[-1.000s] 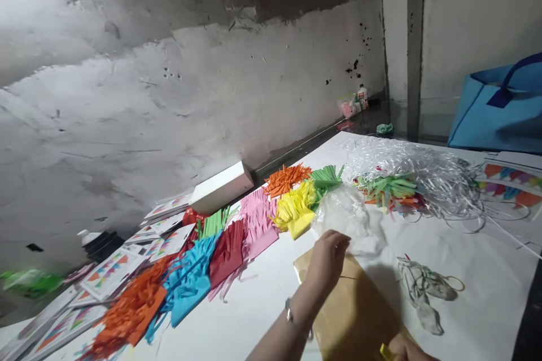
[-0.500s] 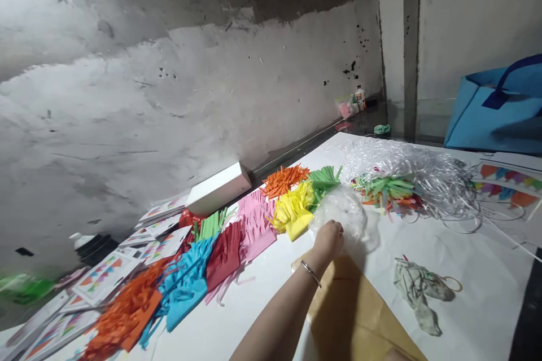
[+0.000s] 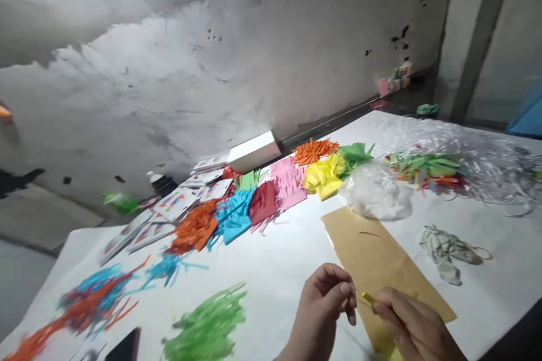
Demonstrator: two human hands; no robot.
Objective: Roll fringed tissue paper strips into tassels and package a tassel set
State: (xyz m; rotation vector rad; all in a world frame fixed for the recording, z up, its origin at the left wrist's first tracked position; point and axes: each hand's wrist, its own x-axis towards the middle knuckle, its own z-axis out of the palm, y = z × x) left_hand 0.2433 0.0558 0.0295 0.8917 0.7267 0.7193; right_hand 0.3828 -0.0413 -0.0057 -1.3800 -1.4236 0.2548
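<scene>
Two hands meet low at the six o'clock edge of the white sheet (image 3: 271, 271) that covers the work surface. The right hand (image 3: 412, 327) pinches a thin yellow strip (image 3: 369, 298) between thumb and fingertips, its free end pointing toward nine o'clock, so that the left hand (image 3: 324, 310) can get at it. The left hand's fingers are curled loosely inward, thumb near forefinger, close to the strip's tip; whether they touch it I cannot tell. Both hands hover over the near end of a brown paper sheet (image 3: 372, 248), which lies flat under them, likely as a clean backing for the work.

Toward twelve o'clock, cut paper fringes (image 3: 262, 203) lie in a row sorted by colour, seemingly for easy reach. A crumpled clear bag (image 3: 375, 192) sits just beyond the brown sheet. At three o'clock lies a grey rag (image 3: 444, 245); at seven o'clock, green shreds (image 3: 207, 327).
</scene>
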